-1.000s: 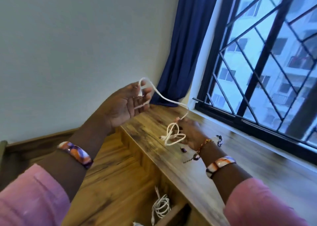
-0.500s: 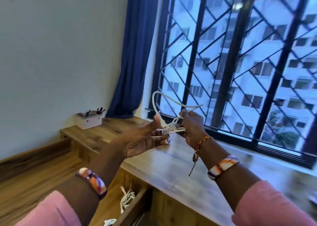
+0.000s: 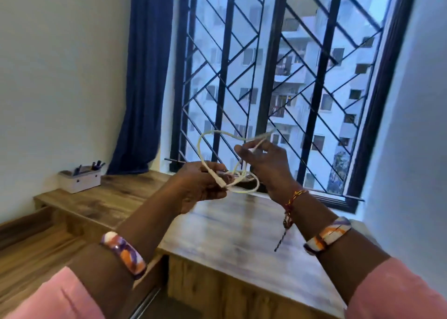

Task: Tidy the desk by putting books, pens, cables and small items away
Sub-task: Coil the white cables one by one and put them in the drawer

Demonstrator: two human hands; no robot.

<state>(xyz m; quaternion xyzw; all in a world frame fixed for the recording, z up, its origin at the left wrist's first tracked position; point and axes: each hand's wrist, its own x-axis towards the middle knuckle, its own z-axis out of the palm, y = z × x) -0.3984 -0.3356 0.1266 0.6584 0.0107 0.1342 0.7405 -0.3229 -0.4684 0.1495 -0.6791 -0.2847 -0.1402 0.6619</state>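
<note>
Above the desk (image 3: 242, 234), near its window edge, both hands hold a white cable (image 3: 242, 188) in the air. The left hand (image 3: 200, 188) pinches a plug end with curled fingers; the right hand (image 3: 268, 166) grips another stretch, one loop arching up between them. At the desk's far left corner stands a pen box (image 3: 79, 179) by the curtain (image 3: 145, 76)

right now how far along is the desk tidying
Done: pens stand in the white organizer at the desk's far left corner. In hand: the left hand and right hand both hold a white cable, partly looped above the desk. Left: finish coiling it and put it away; no storage spot shows in this view.
</note>
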